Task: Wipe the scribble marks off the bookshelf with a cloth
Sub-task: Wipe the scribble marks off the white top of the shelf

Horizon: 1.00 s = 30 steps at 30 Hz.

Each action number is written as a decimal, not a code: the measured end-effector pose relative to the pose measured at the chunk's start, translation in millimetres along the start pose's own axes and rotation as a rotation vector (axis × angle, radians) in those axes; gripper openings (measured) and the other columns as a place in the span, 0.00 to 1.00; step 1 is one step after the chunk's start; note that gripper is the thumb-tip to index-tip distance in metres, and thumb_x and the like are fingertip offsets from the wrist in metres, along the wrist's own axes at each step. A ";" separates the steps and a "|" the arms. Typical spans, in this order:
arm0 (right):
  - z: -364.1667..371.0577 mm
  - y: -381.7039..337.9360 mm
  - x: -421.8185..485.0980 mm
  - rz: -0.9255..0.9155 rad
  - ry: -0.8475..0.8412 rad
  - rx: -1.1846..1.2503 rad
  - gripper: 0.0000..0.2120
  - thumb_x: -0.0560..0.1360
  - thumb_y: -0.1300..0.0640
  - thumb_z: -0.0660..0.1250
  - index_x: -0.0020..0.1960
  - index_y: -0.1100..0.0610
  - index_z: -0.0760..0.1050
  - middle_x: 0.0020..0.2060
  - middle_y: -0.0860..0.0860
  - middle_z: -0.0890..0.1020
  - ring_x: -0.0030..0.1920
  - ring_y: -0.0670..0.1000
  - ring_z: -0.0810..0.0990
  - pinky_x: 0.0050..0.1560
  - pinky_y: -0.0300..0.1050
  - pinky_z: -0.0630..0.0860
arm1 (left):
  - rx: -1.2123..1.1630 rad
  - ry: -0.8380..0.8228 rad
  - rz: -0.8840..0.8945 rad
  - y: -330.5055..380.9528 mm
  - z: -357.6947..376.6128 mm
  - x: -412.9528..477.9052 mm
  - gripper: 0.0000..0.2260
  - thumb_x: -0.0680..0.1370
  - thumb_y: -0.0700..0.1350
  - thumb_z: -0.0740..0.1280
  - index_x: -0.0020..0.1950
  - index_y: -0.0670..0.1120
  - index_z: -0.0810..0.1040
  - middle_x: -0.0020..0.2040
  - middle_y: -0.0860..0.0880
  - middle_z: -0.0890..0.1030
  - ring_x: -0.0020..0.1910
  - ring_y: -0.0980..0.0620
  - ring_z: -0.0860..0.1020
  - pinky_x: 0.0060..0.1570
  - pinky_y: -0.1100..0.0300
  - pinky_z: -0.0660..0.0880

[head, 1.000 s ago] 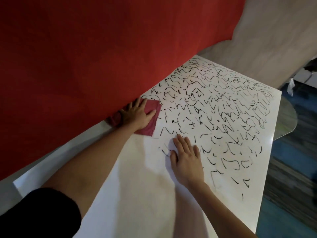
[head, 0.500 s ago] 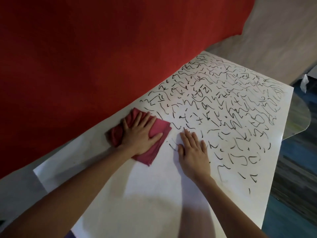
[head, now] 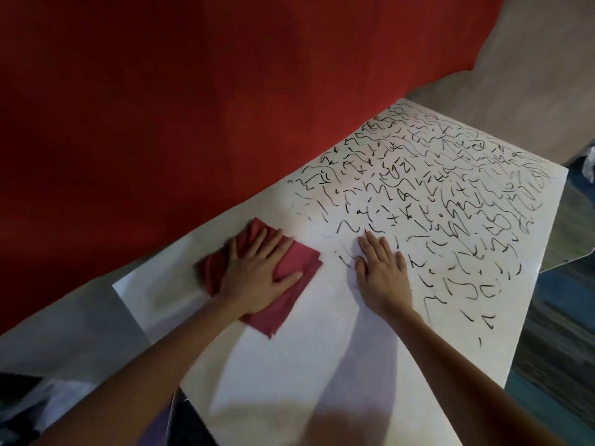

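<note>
The white bookshelf top point(head: 289, 375) fills the lower middle of the view. Black scribble marks point(head: 434, 194) cover its far and right parts, while the near left part is bare white. A folded dark red cloth point(head: 299, 262) lies flat on the surface with my left hand point(head: 257, 275) pressing on it, fingers spread and straight. My right hand point(head: 383, 275) rests flat on the white surface just right of the cloth, fingertips at the edge of the marks.
A red wall point(head: 193, 107) rises directly behind the shelf top on the left. A beige wall point(head: 531, 75) stands at the far right. Past the shelf's right edge is a glass panel point(head: 573, 230) and dark flooring point(head: 563, 333).
My left hand has slid the cloth away from the red wall toward me and leftward, leaving the strip near the wall free of marks. My right hand has stayed flat in place.
</note>
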State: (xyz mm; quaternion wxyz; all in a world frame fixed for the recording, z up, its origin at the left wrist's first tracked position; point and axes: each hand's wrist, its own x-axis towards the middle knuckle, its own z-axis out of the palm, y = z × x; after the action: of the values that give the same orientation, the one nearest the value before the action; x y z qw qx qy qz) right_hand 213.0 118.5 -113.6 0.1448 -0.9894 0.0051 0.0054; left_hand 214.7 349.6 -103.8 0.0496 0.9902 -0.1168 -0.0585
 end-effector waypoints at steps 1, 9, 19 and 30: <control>0.2 -0.3 0.2 0.003 -0.006 0.004 0.33 0.75 0.43 0.37 0.78 0.52 0.53 0.77 0.46 0.52 0.77 0.49 0.47 0.74 0.48 0.42 | -0.013 -0.005 -0.043 -16.4 -2.0 3.7 0.42 0.65 0.72 0.34 0.78 0.59 0.47 0.79 0.58 0.46 0.77 0.55 0.44 0.71 0.38 0.43; -1.7 0.0 -2.1 0.004 -0.012 0.007 0.23 0.83 0.52 0.50 0.77 0.53 0.55 0.77 0.47 0.54 0.77 0.50 0.49 0.74 0.50 0.44 | -0.090 0.014 -0.281 -35.3 -6.7 19.4 0.32 0.79 0.67 0.46 0.79 0.55 0.46 0.79 0.53 0.46 0.78 0.50 0.44 0.72 0.36 0.43; -1.6 -2.7 -5.6 0.005 0.016 -0.017 0.23 0.83 0.53 0.50 0.77 0.54 0.56 0.77 0.49 0.55 0.77 0.51 0.51 0.74 0.51 0.46 | -0.053 0.053 -0.397 -66.1 -4.2 -31.1 0.32 0.79 0.66 0.48 0.79 0.54 0.47 0.79 0.52 0.47 0.78 0.49 0.45 0.72 0.36 0.45; -2.8 -1.3 -3.0 -0.012 0.002 -0.030 0.24 0.83 0.51 0.50 0.77 0.54 0.56 0.77 0.49 0.55 0.77 0.51 0.50 0.74 0.52 0.46 | -0.082 0.055 -0.311 -39.6 -2.0 -15.1 0.33 0.79 0.66 0.46 0.79 0.52 0.46 0.80 0.51 0.46 0.78 0.50 0.44 0.73 0.39 0.44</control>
State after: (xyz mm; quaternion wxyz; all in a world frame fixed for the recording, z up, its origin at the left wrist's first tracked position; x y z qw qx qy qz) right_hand 210.0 119.0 -110.5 0.1301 -0.9915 -0.0009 0.0035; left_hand 209.2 391.7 -104.6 0.0835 0.9947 0.0417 -0.0428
